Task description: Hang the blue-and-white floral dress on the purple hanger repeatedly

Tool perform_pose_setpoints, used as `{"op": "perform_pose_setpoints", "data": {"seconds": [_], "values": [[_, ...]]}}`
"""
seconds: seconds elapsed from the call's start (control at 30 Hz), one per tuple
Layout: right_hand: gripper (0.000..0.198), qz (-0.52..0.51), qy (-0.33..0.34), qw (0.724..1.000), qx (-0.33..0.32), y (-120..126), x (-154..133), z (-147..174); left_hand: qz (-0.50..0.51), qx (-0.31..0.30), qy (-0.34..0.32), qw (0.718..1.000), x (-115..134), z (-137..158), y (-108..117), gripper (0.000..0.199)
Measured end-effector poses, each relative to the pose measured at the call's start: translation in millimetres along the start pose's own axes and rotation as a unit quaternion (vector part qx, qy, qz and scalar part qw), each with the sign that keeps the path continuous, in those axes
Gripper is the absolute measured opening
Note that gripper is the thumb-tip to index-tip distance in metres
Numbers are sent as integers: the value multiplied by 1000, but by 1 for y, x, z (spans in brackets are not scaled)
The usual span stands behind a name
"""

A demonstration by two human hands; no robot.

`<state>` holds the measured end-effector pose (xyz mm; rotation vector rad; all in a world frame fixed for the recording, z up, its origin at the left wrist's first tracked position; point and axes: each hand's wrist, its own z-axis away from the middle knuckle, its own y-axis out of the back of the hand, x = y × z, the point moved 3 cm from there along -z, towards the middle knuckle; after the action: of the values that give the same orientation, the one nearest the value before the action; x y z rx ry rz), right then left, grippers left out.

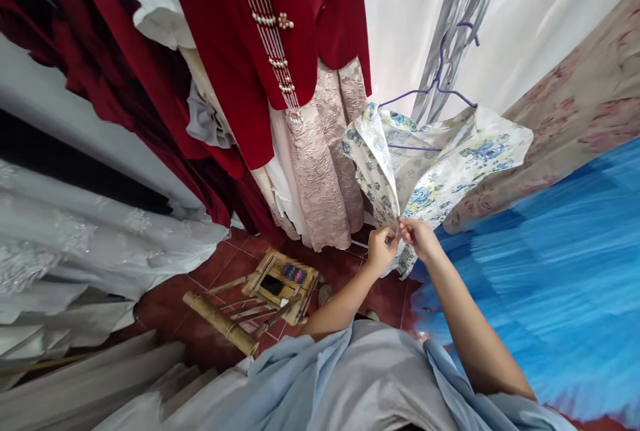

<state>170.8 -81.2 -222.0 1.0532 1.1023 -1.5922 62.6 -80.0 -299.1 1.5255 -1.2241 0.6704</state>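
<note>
A white sleeveless top with blue flowers [435, 181] hangs in front of me on a thin purple hanger [439, 78]. Its neckline gapes in a deep V, and the hanger's lower bar shows inside. Where the V's two edges meet, both of my hands pinch the front of the garment. My left hand [382, 250] has its fingers curled on the left edge. Close beside it, my right hand [416, 236] grips the right edge between thumb and fingers. Any button or fastener there is too small to make out.
Red jackets [220, 51] and a pink brocade skirt [325, 158] hang at left, with white gowns [75, 231] further left. A small bamboo chair [260, 288] holding a dark phone-like object [271, 284] stands on the red tiles. Blue tulle [540, 271] spreads at right.
</note>
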Motion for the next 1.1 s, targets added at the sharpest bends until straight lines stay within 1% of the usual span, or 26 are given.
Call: {"op": "perform_pose_setpoints", "data": {"seconds": [0.07,0.13,0.2,0.27,0.33,0.43,0.53,0.6,0.67,0.73,0.8,0.83,0.9,0.93,1.0,1.03,1.1], "values": [[33,-17,19,1000,3,0,-29,-13,-6,-27,5,1000,2,1,-6,17],[34,-32,43,999,10,-1,-66,-29,-12,-50,2,999,5,1,-13,17],[30,-43,73,996,13,-2,-107,-47,-25,-70,-8,997,7,-2,-16,17],[27,-48,92,994,13,-5,-146,-66,-45,-87,-18,995,8,-7,-15,17],[25,-43,110,993,7,-7,-178,-85,-69,-102,-28,992,7,-12,-10,16],[23,-22,154,988,0,-13,-214,-106,-88,-124,-41,988,3,-15,-2,14],[23,-21,178,984,1,-23,-231,-114,-87,-148,-43,984,-8,-11,3,15],[25,-29,190,981,35,-32,-233,-110,-75,-150,-36,985,-18,-9,8,16],[28,-35,220,971,85,-41,-228,-99,-53,-134,-43,989,-24,-14,18,12],[26,-30,251,961,111,-48,-219,-88,-17,-91,-64,994,-21,-30,35,4],[23,-17,275,955,113,-52,-209,-79,26,-31,-101,994,-2,-58,57,11],[22,-9,286,952,113,-54,-205,-76,44,0,-127,991,15,-76,70,15],[23,2,310,943,118,-56,-197,-71,61,38,-206,976,60,-120,94,18],[24,5,320,940,120,-57,-194,-69,57,44,-250,966,87,-143,104,20],[25,2,337,933,124,-60,-190,-67,23,21,-332,943,139,-191,118,26],[26,-1,344,930,127,-61,-189,-66,-9,-18,-357,934,162,-212,120,26],[28,-2,361,923,135,-63,-188,-64,-82,-129,-385,910,197,-248,120,21]]}}
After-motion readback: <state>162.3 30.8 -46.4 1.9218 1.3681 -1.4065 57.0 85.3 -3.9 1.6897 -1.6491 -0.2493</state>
